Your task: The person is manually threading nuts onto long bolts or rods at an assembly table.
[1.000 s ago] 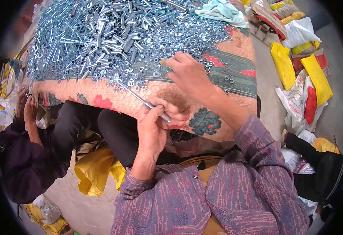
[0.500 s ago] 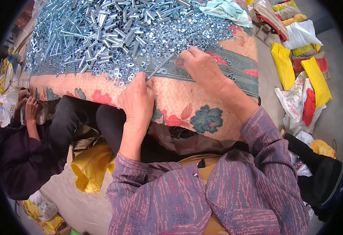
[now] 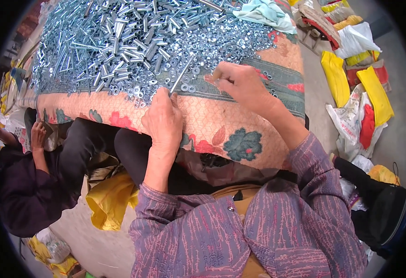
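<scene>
My left hand (image 3: 161, 116) is closed around the lower end of a long thin metal bolt (image 3: 182, 73) over the table's near edge. The bolt slants up and to the right, its far end bare of fingers. To the right, my right hand (image 3: 244, 85) is apart from the bolt, its fingers curled in a pinch. Whatever is between those fingertips is too small to make out. Beyond both hands lie heaped loose nuts and washers (image 3: 212, 44), metal sleeves (image 3: 119, 30) and, at the left, long thin bolts (image 3: 59, 60).
A flowered cloth (image 3: 203, 116) covers the table and hangs over its near edge. A pale blue rag (image 3: 268, 15) lies at the far right corner. Another person's hand (image 3: 38, 134) shows at the left. Yellow sacks (image 3: 335, 76) lie on the floor at right.
My right hand has drawn away from the bolt's far end, a little right and down. The bolt in my left hand has swung more upright.
</scene>
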Demonstrator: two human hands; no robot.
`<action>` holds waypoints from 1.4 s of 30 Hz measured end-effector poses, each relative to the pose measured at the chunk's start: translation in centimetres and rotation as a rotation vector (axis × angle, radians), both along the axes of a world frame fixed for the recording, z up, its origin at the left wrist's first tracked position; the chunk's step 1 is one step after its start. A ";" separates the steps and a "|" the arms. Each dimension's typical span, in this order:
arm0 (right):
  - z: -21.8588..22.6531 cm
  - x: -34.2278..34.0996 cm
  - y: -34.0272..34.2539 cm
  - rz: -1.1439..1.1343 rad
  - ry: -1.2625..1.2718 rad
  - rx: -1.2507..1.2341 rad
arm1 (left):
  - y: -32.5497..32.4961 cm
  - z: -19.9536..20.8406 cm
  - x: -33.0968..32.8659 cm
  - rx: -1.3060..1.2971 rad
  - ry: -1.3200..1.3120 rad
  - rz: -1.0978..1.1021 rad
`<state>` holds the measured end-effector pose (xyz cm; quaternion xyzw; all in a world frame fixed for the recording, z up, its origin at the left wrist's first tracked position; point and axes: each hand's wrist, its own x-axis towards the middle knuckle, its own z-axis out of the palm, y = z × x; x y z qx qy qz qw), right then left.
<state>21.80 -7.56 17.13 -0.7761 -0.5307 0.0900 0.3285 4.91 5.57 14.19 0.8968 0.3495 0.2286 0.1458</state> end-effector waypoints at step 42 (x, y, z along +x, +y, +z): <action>0.9 1.3 -1.4 0.016 -0.348 -0.131 | -6.3 0.6 -4.4 -1.632 -0.729 -0.178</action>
